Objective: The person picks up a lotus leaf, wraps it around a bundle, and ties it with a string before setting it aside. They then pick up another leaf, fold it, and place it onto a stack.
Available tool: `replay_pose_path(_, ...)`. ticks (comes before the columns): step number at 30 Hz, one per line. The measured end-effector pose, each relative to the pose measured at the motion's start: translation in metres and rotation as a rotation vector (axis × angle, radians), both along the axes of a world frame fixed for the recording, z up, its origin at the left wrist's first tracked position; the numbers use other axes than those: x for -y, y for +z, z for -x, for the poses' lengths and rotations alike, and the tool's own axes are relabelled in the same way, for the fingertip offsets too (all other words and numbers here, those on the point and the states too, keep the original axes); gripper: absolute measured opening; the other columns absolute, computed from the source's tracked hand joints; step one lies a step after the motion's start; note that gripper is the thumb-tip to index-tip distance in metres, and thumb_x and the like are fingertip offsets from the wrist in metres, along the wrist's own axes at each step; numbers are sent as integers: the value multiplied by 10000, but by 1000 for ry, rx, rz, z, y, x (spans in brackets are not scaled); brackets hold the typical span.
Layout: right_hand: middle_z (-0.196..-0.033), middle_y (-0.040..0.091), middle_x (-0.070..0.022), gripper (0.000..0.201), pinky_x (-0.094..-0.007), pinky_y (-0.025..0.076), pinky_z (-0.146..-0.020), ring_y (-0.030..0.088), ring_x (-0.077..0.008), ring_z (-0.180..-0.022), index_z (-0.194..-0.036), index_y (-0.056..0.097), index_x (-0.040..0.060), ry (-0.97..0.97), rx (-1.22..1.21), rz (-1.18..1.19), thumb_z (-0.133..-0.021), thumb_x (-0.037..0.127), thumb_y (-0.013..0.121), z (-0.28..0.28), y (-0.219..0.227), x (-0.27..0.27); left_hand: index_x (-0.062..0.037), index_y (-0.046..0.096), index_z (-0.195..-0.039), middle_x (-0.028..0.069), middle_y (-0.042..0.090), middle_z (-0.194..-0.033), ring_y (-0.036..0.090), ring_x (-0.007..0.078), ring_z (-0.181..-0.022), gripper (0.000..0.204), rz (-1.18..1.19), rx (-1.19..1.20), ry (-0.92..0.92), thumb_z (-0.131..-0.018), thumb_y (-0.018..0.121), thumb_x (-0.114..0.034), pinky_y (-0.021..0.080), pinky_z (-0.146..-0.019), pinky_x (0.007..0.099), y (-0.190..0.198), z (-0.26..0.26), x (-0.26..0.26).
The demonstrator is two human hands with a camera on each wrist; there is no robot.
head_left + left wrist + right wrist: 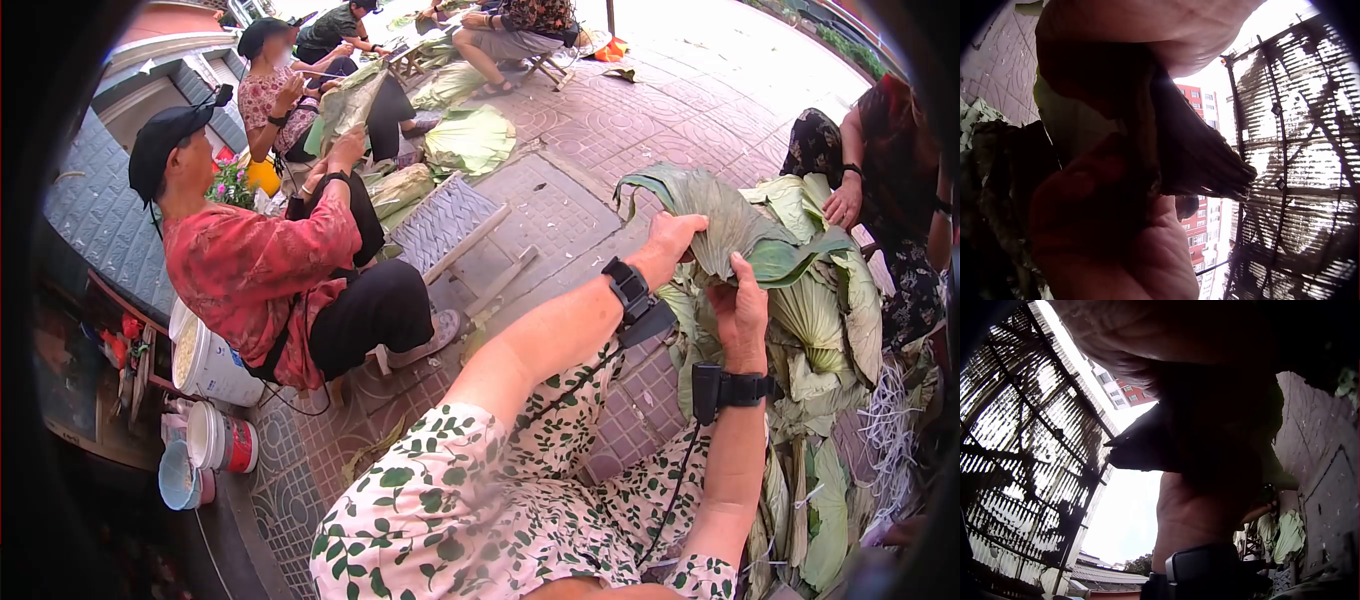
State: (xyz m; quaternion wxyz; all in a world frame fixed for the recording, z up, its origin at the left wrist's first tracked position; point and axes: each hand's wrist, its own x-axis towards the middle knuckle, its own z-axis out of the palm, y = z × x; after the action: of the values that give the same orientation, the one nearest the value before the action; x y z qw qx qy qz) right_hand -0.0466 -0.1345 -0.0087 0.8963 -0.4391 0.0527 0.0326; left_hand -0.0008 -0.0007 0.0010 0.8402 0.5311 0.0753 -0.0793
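A folded bundle of large lotus leaves [715,205], grey-green with pleated veins, is held up in front of the body. My left hand [672,245] grips its near left edge. Lower and to the right, my right hand [738,315] holds the same bundle, thumb along the near edge and the other fingers mostly hidden under it. In the left wrist view, the bundle's pleated end [1210,159] sticks out dark between the two hands. The right wrist view shows the dark folded leaf [1144,444] in shadow between the hands.
More lotus leaves [815,320] lie heaped below the hands, beside white strips [893,430]. A person [885,170] sits at the right. Another person in a red shirt [255,250] sits at the left near a woven stool [440,225] and white buckets [215,365].
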Motion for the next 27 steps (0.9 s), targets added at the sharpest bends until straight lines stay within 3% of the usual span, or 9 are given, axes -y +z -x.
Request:
replay_pose_path(9,-866,627,35,187,-243,460,-517,587,-98,-687,-988,570,153,-15,5,-12,-810,150,626,-1,0,0,1,572,-1011,94,624,-911,620,204,-747,253,6,2,8,-787,577,-117,518,-653,335,0,0,1)
replay_pose_path(11,-951,590,14,258,-251,473,-591,573,-108,-765,-1065,534,122,7,9,9,-816,137,601,-1,0,2,2,572,-1012,93,624,-911,619,201,-743,251,-1,-5,21,-786,574,-109,518,-648,332,2,2,1)
replay_pose_path(17,-957,590,14,278,-257,478,-616,575,-113,-776,-1085,527,119,-1,12,3,-817,133,599,2,4,1,0,570,-1018,90,622,-914,616,197,-757,265,-47,42,24,-779,586,-114,511,-645,323,0,0,2)
replay_pose_path(27,-938,598,17,247,-244,474,-593,578,-105,-753,-1053,547,122,5,6,-3,-814,143,608,0,1,2,4,561,-1031,92,618,-924,614,198,-784,281,-46,32,32,-777,593,-114,512,-646,325,8,7,1)
